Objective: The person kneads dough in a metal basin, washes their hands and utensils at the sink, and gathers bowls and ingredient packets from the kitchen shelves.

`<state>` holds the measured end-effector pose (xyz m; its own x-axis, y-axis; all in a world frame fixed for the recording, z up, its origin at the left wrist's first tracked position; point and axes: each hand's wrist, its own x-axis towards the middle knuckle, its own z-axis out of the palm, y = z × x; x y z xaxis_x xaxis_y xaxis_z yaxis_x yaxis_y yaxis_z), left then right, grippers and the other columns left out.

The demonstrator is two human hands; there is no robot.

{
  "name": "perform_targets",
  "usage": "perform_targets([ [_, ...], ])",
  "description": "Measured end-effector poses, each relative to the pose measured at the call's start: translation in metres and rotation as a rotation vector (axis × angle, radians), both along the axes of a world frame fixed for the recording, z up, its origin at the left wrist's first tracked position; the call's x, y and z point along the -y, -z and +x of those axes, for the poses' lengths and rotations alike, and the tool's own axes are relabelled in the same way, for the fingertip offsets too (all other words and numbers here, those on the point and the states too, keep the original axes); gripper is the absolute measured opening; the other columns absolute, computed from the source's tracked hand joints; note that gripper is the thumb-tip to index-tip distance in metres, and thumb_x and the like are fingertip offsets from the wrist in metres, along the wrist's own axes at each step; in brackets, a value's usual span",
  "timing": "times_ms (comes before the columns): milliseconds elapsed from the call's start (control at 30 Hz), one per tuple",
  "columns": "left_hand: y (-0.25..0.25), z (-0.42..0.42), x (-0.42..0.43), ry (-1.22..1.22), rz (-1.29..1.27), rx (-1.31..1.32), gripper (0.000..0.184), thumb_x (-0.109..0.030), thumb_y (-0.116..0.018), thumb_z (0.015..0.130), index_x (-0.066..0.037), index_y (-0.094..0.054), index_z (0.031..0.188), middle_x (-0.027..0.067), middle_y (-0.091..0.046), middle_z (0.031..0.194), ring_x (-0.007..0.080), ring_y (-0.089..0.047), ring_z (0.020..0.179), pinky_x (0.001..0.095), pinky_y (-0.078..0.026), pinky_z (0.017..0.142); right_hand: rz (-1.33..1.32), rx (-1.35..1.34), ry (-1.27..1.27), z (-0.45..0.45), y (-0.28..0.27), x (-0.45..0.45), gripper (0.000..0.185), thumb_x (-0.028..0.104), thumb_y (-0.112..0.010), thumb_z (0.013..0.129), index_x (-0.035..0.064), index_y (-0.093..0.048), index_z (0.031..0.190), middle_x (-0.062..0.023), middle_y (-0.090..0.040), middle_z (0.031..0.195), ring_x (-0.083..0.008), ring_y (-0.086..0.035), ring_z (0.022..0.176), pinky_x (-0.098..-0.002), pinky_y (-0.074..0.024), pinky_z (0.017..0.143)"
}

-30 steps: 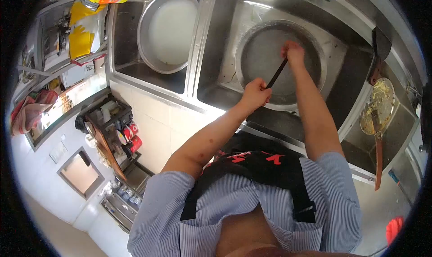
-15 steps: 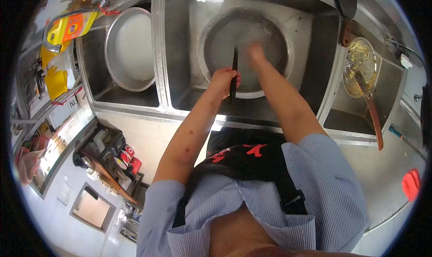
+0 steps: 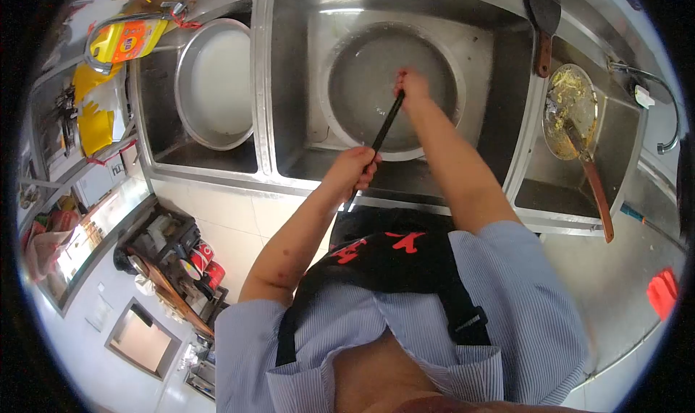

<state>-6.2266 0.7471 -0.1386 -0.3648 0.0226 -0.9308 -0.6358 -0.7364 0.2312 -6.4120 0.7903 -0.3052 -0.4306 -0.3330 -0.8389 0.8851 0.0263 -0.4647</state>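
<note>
My left hand (image 3: pixel 355 170) is closed around the lower part of a slim black bundle that looks like chopsticks (image 3: pixel 388 123), near the front rim of a large round metal basin (image 3: pixel 452 127). My right hand (image 3: pixel 413 87) is over the basin, its fingers closed on the far end of the chopsticks. The chopsticks slant from lower left to upper right between both hands. Cloudy greyish water (image 3: pixel 362 73) fills the basin, which sits in the middle sink (image 3: pixel 297 73).
In the left sink stands a metal pot (image 3: pixel 181 87) of whitish liquid. The right sink holds a food-smeared round strainer (image 3: pixel 568 149) with a wooden-handled tool (image 3: pixel 596 188). A spatula (image 3: pixel 543 22) lies across the divider. Yellow gloves (image 3: pixel 95 127) hang at left.
My right hand, blurred and apart from the chopsticks before, now grips their far end. The chopsticks have tilted from near upright to a slant, and my left hand has moved slightly toward my body.
</note>
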Motion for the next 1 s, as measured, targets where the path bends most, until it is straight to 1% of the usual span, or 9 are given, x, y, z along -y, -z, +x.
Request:
perform_targets([
  [67, -0.007, 0.018, -0.002, 0.004, 0.050, -0.050, 0.019, -0.021, -0.043, 0.092, -0.003, -0.051, 0.093, -0.0003, -0.044, 0.060, 0.0066, -0.032, 0.044, 0.0203, -0.023, 0.037, -0.031, 0.061, 0.018, -0.011, -0.019, -0.007, 0.032, 0.028, -0.037, 0.093, 0.0014, -0.055, 0.092, -0.0066, -0.053, 0.071, -0.0163, -0.050, 0.060, -0.0320, -0.0439, 0.057],
  [133, -0.007, 0.028, -0.006, -0.076, -0.013, -0.145, 0.018, -0.020, -0.046, 0.091, -0.003, -0.052, 0.095, 0.0011, -0.049, 0.063, 0.0080, -0.039, 0.049, 0.0211, -0.030, 0.043, -0.130, 0.084, 0.001, -0.018, -0.052, -0.013, 0.035, 0.032, -0.039, 0.093, 0.0016, -0.054, 0.098, -0.0086, -0.057, 0.081, -0.0182, -0.054, 0.071, -0.0333, -0.0462, 0.067],
  [167, -0.001, 0.032, -0.009, -0.133, -0.055, -0.185, 0.017, -0.019, -0.047, 0.091, -0.003, -0.052, 0.094, 0.0015, -0.050, 0.065, 0.0085, -0.041, 0.051, 0.0214, -0.032, 0.045, -0.201, 0.130, -0.068, -0.019, -0.066, -0.016, 0.038, 0.037, -0.044, 0.091, 0.0041, -0.053, 0.109, -0.0100, -0.058, 0.097, -0.0201, -0.055, 0.090, -0.0332, -0.0436, 0.080],
  [267, -0.011, 0.026, -0.002, -0.189, -0.127, -0.226, 0.019, -0.019, -0.050, 0.089, -0.003, -0.053, 0.099, 0.0037, -0.056, 0.071, 0.0111, -0.048, 0.058, 0.0238, -0.039, 0.052, -0.227, -0.084, -0.427, 0.002, -0.089, -0.019, 0.040, 0.038, -0.047, 0.090, 0.0076, -0.051, 0.115, -0.0080, -0.058, 0.104, -0.0178, -0.053, 0.095, -0.0325, -0.0421, 0.084],
  [367, -0.022, 0.019, 0.003, -0.202, -0.120, -0.294, 0.026, -0.020, -0.048, 0.090, -0.001, -0.053, 0.107, 0.0057, -0.058, 0.075, 0.0124, -0.050, 0.059, 0.0252, -0.042, 0.055, -0.455, -0.079, -0.550, 0.025, -0.128, -0.018, 0.038, 0.033, -0.049, 0.090, 0.0100, -0.050, 0.120, -0.0057, -0.058, 0.106, -0.0140, -0.052, 0.097, -0.0308, -0.0407, 0.084],
  [567, -0.043, 0.026, 0.005, -0.289, -0.188, -0.372, 0.028, -0.019, -0.045, 0.092, 0.002, -0.052, 0.109, 0.0085, -0.059, 0.082, 0.0136, -0.053, 0.068, 0.0261, -0.045, 0.065, -0.414, -0.513, -0.789, 0.029, -0.202, -0.001, 0.036, 0.023, -0.051, 0.089, 0.0097, -0.049, 0.122, -0.0025, -0.059, 0.100, -0.0089, -0.052, 0.094, -0.0246, -0.0411, 0.075],
  [867, -0.060, 0.076, 0.029, -0.194, -0.298, -0.499, 0.026, -0.020, -0.052, 0.089, 0.001, -0.056, 0.106, 0.0067, -0.060, 0.082, 0.0122, -0.051, 0.070, 0.0231, -0.043, 0.067, -0.497, -0.755, -0.526, 0.057, -0.262, 0.027, 0.036, 0.015, -0.050, 0.090, 0.0100, -0.047, 0.125, -0.0003, -0.060, 0.089, -0.0053, -0.052, 0.082, -0.0203, -0.0407, 0.068],
  [900, -0.060, 0.080, 0.032, -0.186, -0.313, -0.512, 0.027, -0.020, -0.053, 0.089, 0.001, -0.056, 0.105, 0.0068, -0.060, 0.082, 0.0122, -0.051, 0.069, 0.0231, -0.043, 0.067, -0.496, -0.794, -0.451, 0.060, -0.266, 0.029, 0.026, 0.019, -0.048, 0.091, 0.0089, -0.053, 0.115, -0.0002, -0.061, 0.080, -0.0049, -0.050, 0.072, -0.0197, -0.0396, 0.063],
  [1000, -0.073, 0.090, 0.037, -0.098, -0.414, -0.476, 0.026, -0.023, -0.055, 0.088, 0.000, -0.059, 0.101, 0.0056, -0.060, 0.077, 0.0106, -0.051, 0.064, 0.0218, -0.042, 0.060, -0.421, -0.732, -0.396, 0.060, -0.264, 0.031, 0.022, 0.025, -0.045, 0.093, 0.0083, -0.058, 0.099, -0.0018, -0.060, 0.075, -0.0058, -0.048, 0.064, -0.0198, -0.0378, 0.058],
])
